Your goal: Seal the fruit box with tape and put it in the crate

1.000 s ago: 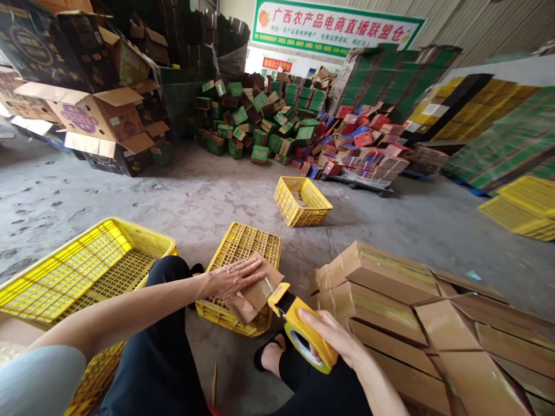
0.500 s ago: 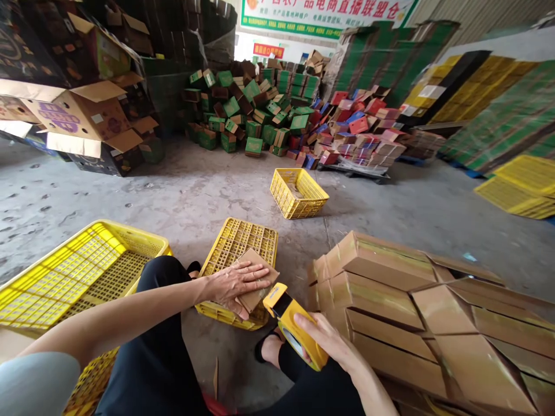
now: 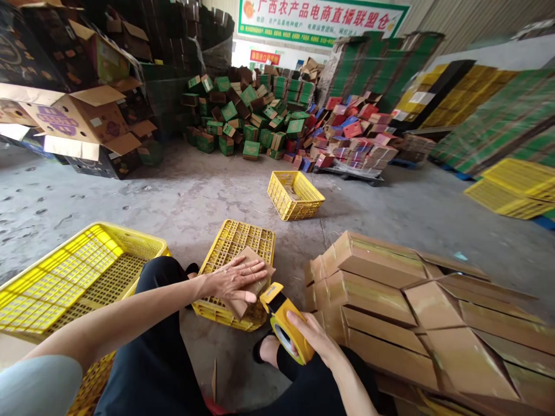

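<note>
My left hand (image 3: pixel 236 279) lies flat with fingers stretched over a small brown cardboard box (image 3: pixel 250 257). The box rests tilted across the top of a yellow plastic crate (image 3: pixel 234 236), which seems to stand bottom up between my knees. Much of the box is covered by the hand. In my right hand (image 3: pixel 314 334) is a yellow tape dispenser (image 3: pixel 281 315) with a roll of tape in it. Its front end is close to the box's right side; whether they touch, I cannot tell.
Stacked cardboard boxes (image 3: pixel 379 260) stand at my right. A large yellow crate (image 3: pixel 130 237) is at my left, and a smaller yellow basket (image 3: pixel 284 205) sits ahead on the concrete floor. Green boxes (image 3: pixel 251 150) and red boxes (image 3: pixel 352 129) are heaped farther back.
My left palm has shifted slightly on the box, with the thumb now on its face rather than near its lower edge. The view has turned slightly; the dispenser stays beside the box.
</note>
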Available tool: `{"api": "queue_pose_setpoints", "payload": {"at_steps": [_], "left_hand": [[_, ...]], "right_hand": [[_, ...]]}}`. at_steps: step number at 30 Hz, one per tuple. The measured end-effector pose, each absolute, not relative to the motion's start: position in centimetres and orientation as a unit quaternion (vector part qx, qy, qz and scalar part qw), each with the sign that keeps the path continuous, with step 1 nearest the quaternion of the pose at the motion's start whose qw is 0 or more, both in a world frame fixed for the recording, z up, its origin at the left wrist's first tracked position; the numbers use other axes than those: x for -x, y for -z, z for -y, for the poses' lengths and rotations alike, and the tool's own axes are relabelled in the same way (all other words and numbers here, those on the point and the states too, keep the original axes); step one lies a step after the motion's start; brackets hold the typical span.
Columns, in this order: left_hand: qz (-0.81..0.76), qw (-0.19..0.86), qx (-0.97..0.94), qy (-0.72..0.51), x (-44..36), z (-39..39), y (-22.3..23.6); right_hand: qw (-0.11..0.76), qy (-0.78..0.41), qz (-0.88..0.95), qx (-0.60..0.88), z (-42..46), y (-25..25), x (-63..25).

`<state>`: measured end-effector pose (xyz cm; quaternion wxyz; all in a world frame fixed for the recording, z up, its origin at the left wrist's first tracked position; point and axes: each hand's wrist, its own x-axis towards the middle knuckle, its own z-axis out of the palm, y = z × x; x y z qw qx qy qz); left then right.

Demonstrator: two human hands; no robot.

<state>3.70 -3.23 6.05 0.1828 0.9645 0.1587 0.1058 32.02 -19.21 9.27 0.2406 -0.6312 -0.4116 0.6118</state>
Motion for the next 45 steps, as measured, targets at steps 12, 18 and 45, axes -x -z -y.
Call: {"api": "queue_pose_setpoints", "payload": {"at_steps": [12, 18, 45], "left_hand": [[-0.530, 0.358, -0.737, -0.219, 1.1, -2.8, -3.9], [-0.594, 0.527, -0.546, -0.266, 3.9, -1.7, -4.5], [-0.508, 0.598, -0.514, -0.347, 3.6, -1.5, 0.3]], "right_hand": [[0.234, -0.619, 0.465, 0.589, 12.2, -9.0, -25.2], [0.166, -0.598, 0.509, 0.597, 9.4, -11.1, -23.4], [-0.029, -0.584, 0.465, 0.665, -1.6, -6.5, -16.2]]}}
